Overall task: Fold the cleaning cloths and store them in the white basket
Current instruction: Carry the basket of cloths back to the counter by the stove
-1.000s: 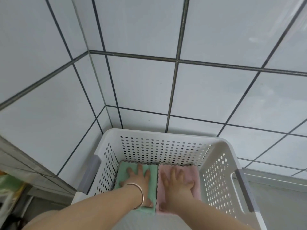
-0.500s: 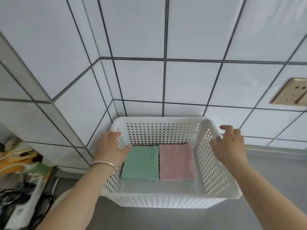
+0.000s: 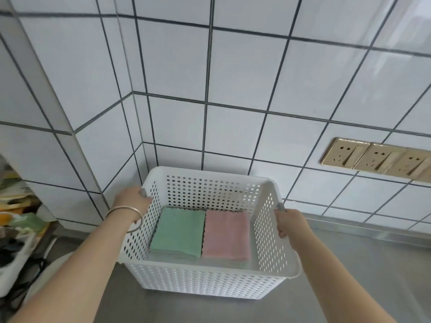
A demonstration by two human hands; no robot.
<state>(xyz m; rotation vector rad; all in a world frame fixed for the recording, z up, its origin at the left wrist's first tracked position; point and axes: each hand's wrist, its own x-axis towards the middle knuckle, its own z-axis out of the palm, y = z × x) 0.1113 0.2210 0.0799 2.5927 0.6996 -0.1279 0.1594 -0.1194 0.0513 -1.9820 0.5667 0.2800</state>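
The white perforated basket (image 3: pixel 210 282) stands on the grey counter near the tiled corner. Inside it lie two folded cloths side by side, flat on the bottom: a green cloth (image 3: pixel 178 231) on the left and a pink cloth (image 3: pixel 225 235) on the right. My left hand (image 3: pixel 131 199), with a bangle on the wrist, grips the basket's left side at its grey handle. My right hand (image 3: pixel 289 221) grips the right side at the other grey handle.
White tiled walls meet in a corner just behind the basket. A row of gold wall sockets (image 3: pixel 373 159) sits on the right wall. Cluttered items and bags (image 3: pixel 16 220) fill the lower left beside the grey counter (image 3: pixel 349 276).
Both hands came out of the basket, where they pressed on the cloths, and took hold of its two sides. The view has pulled back and the basket sits lower in it.
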